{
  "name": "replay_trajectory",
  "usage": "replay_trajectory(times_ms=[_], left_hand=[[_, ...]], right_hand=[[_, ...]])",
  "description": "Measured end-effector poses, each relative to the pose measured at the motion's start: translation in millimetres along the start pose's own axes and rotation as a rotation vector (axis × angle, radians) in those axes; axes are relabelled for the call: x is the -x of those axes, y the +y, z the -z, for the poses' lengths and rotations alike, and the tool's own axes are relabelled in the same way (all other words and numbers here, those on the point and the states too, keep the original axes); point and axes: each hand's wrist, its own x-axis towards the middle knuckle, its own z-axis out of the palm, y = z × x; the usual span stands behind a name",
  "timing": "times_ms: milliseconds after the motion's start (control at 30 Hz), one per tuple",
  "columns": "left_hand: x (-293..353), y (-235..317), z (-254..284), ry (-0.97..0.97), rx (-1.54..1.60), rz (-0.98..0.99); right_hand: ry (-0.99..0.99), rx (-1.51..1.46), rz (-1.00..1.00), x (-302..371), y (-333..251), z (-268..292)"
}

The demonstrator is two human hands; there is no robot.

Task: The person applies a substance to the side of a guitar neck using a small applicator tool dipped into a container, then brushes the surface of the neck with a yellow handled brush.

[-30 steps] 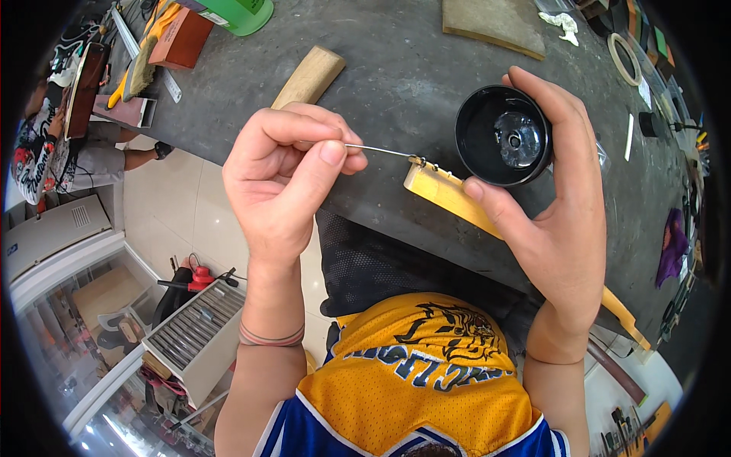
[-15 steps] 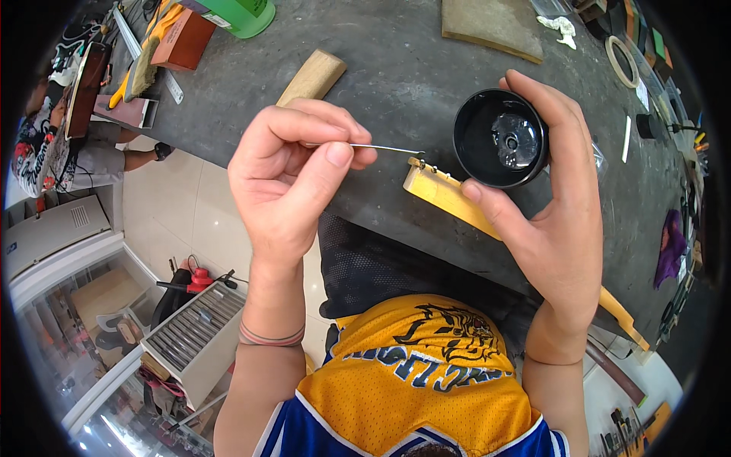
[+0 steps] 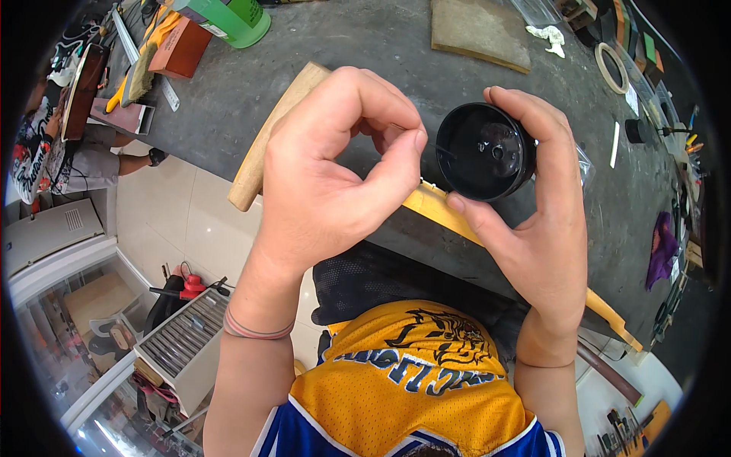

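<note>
My right hand [image 3: 544, 228] grips a small black round cup [image 3: 466, 179], thumb and fingers around its side, its mouth tilted up toward me. Something clear and glossy shines at its bottom. My left hand [image 3: 343, 160] is pinched on a thin metal rod [image 3: 445, 152]. Most of that rod is hidden by my fingers, and its tip reaches over the cup's near-left rim. Just below both hands runs a long narrow yellow wooden piece [image 3: 449, 218], its left end covered by my left hand. A wooden bar [image 3: 255, 164] lies behind my left wrist.
On the dark table [image 3: 381, 38] are a green bottle [image 3: 244, 23], a reddish-brown block [image 3: 181, 47], a brush [image 3: 141, 76], a flat board [image 3: 480, 34] and a tape ring [image 3: 611, 67]. A purple cloth [image 3: 662, 247] lies right. Another person [image 3: 91, 156] is at far left.
My left hand has moved right and up, bringing the rod's tip into the cup. The cup has shifted slightly left and down.
</note>
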Motion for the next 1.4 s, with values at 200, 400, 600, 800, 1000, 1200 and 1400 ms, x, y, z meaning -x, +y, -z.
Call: replay_trajectory(times_ms=[200, 400, 600, 800, 1000, 1200, 1400], left_hand=[[0, 1, -5, -0.016, 0.024, 0.091], [2, 4, -1, 0.142, 0.235, 0.295], [10, 5, 9, 0.198, 0.298, 0.288], [24, 5, 22, 0.221, 0.290, 0.290], [29, 6, 24, 0.225, 0.257, 0.288], [33, -1, 27, 0.192, 0.304, 0.204], [33, 0, 26, 0.200, 0.271, 0.178]], right_hand=[[-0.004, -0.005, -0.008, -1, 0, 1], [-0.008, -0.003, -0.009, 0, 1, 0], [-0.011, -0.011, -0.031, 0, 0, 0], [-0.016, -0.023, -0.033, 0, 1, 0], [-0.023, -0.035, -0.047, 1, 2, -1], [-0.031, -0.018, -0.043, 2, 2, -1], [-0.029, -0.030, -0.050, 1, 2, -1]])
